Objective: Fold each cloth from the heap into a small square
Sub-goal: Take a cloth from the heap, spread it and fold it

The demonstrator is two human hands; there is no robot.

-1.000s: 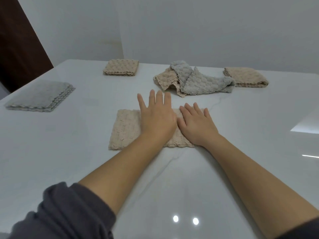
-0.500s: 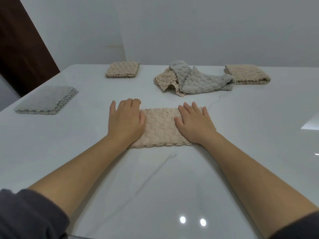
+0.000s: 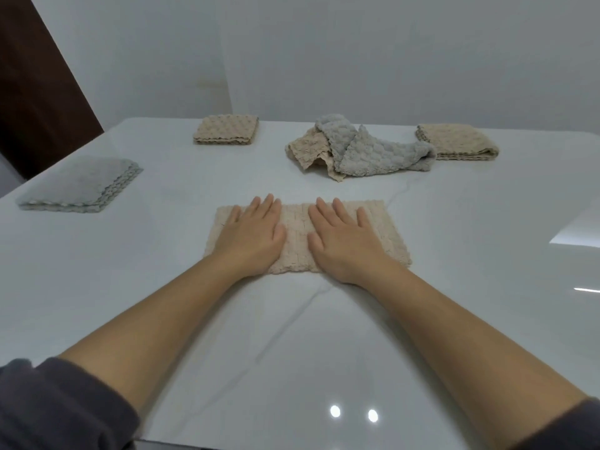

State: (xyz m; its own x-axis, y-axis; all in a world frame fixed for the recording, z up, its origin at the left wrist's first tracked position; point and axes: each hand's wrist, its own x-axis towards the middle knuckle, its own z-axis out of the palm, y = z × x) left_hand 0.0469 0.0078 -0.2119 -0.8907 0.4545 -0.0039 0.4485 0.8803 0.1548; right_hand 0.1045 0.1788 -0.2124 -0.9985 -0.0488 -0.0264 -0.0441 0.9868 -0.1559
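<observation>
One beige cloth (image 3: pixel 297 237) lies as a wide strip under both grips, on the bench (image 3: pixel 470 287) near its middle. The left grip (image 3: pixel 251 237) and the right grip (image 3: pixel 345 241) are bare hands spread flat, fingers straight, palms pressing down. Neither is curled round anything, so the cloth is pinned, not held.

The risk, as I judge it, is in the lift. The fabric is thick and bubbly, so it may spring open once the palms rise. The bench is glossy, so the strip could slide when one end is drawn across. More cloth shows outside the right grip than outside the left. A fold taken by eye from there could land the ends unevenly and give an oblong, not a square. Pinching only the top layer would peel apart the fold already made.

Counted: one cloth under the grips. Beyond the right grip sits the heap (image 3: pixel 357 147), with two cloths showing, one beige and one grey, tangled; any hidden beneath I cannot tell. There are three folded lots. One folded beige square (image 3: pixel 227 129) lies beyond the left grip, a second folded beige cloth (image 3: pixel 457 141) far beyond the right grip, and a folded grey pile (image 3: pixel 81 185) well out to the left of the left grip. Its edge shows several layers, but whether it is one cloth or more I cannot tell.
</observation>
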